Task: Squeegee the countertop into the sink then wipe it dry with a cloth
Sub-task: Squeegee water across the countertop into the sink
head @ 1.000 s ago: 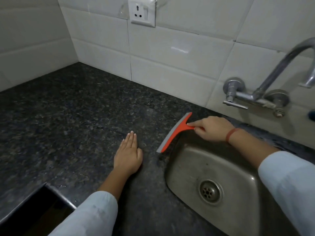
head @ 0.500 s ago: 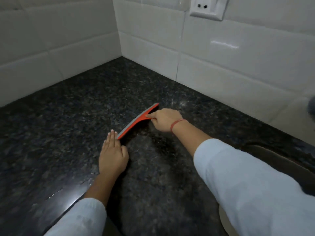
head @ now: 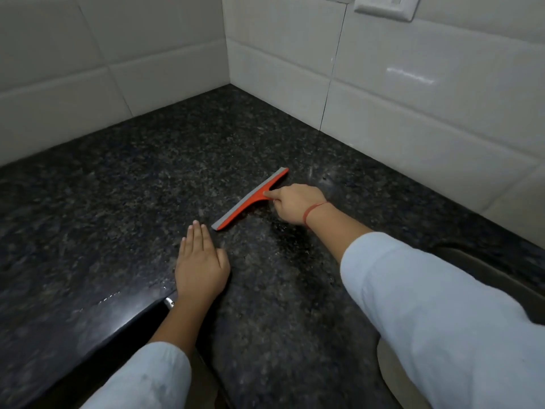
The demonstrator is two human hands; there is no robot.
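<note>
Since a second ago, your right hand has carried the squeegee off the sink rim and out across the countertop; the sink now shows only as a dark edge at 3 o'clock.

Your squeegee is orange with a grey rubber strip along its leading edge. It lies low on the dark speckled stone, near the middle of the view. Its long axis runs from 7 o'clock, just beside your left fingertips, up to 1 o'clock toward the tiled wall. The grey edge faces 10 o'clock, toward the corner, and the short handle points back at 4 o'clock into your palm.

Your right fingers are curled round that handle, index finger stretched along it to the blade's back. Your left hand lies flat on the countertop at 6 o'clock of the blade, fingers straight and together, holding nothing.
</note>
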